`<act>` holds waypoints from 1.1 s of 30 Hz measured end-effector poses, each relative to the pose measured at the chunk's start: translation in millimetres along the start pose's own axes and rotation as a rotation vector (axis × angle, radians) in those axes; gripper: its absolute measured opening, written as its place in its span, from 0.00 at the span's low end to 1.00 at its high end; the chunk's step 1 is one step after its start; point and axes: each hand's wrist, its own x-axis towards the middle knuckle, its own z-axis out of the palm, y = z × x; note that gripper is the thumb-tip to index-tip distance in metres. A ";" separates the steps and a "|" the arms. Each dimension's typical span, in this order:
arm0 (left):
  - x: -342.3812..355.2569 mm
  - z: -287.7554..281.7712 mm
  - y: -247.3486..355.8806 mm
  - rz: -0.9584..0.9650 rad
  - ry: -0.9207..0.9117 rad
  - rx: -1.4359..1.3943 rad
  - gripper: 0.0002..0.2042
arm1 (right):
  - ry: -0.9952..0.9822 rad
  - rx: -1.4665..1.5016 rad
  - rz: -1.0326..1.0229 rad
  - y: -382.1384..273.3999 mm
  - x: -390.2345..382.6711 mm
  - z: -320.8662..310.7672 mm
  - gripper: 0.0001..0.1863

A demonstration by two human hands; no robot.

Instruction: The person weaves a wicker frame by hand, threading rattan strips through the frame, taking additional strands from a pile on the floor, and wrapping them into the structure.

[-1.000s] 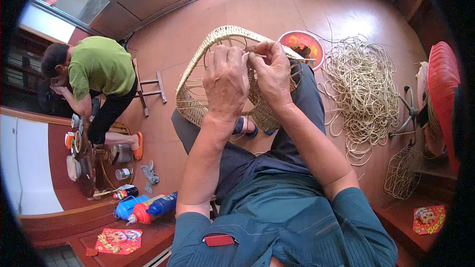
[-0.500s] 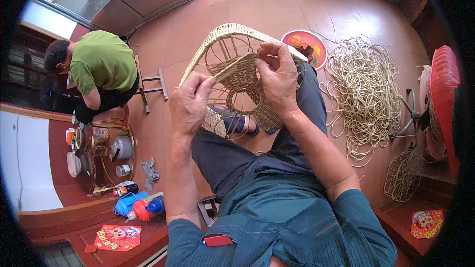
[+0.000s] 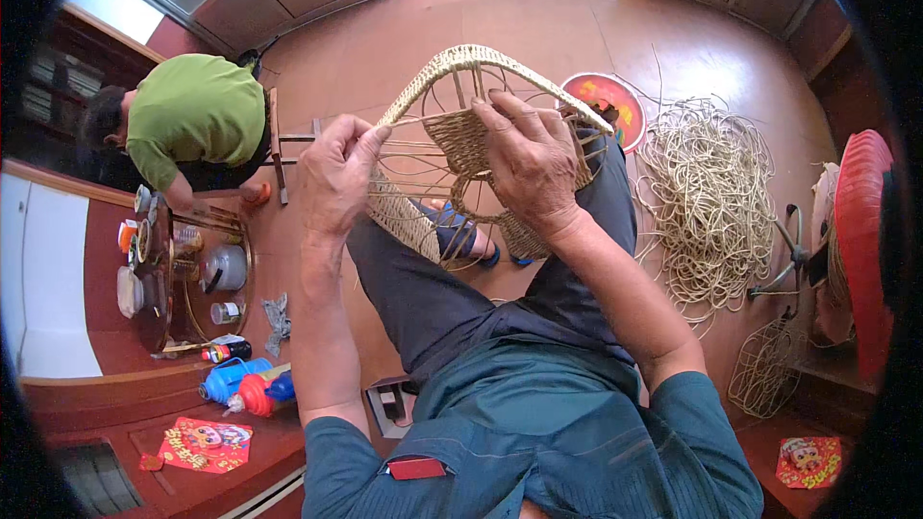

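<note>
Basketwork frame (image 3: 468,56) sits at far edge of our lap (image 3: 418,312). Left hand (image 3: 336,173) pinches strand (image 3: 408,121); right hand (image 3: 532,161) against woven panel (image 3: 456,142), grip unclear. Weaving seems underway; next move likely calls for steady tension.

Weave (image 3: 457,137): dry-looking fibre cord, matt, coarsely ribbed. Rim (image 3: 473,55) bound in paler cord, bumpy, faint sheen. Strand (image 3: 431,117): thin, matt fibre. Loose cord (image 3: 707,197): straw-like, slightly rough, dull lustre. Floor (image 3: 385,58): smooth, hard, glossy where light strikes. Basin (image 3: 632,111): plastic, shiny, patterned inside. Chair (image 3: 859,231): red plastic, ridged, semi-gloss. Stool (image 3: 278,149): brown wood, low sheen. Teal shirt (image 3: 538,394): soft cloth, creased, ribbed in places. Trousers (image 3: 418,303): dark cloth, matt. Green shirt (image 3: 197,111): matt cloth. Rag (image 3: 276,324): grey cloth, crumpled. Blue flask (image 3: 231,378): plastic, smooth, glossy. Red sheet (image 3: 205,444): flat paper, printed, smooth.
</note>
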 end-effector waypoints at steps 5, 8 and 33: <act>26.2 6.1 15.2 0.067 0.123 -0.133 0.11 | -0.073 -0.057 -0.031 -3.7 -0.8 0.9 0.27; 45.5 12.4 23.3 0.154 0.192 -0.185 0.14 | -0.082 -0.064 -0.045 -8.8 -0.6 -0.7 0.30; -68.8 1.6 93.5 0.120 -0.286 -0.752 0.07 | 0.214 0.596 0.625 0.9 7.1 7.5 0.15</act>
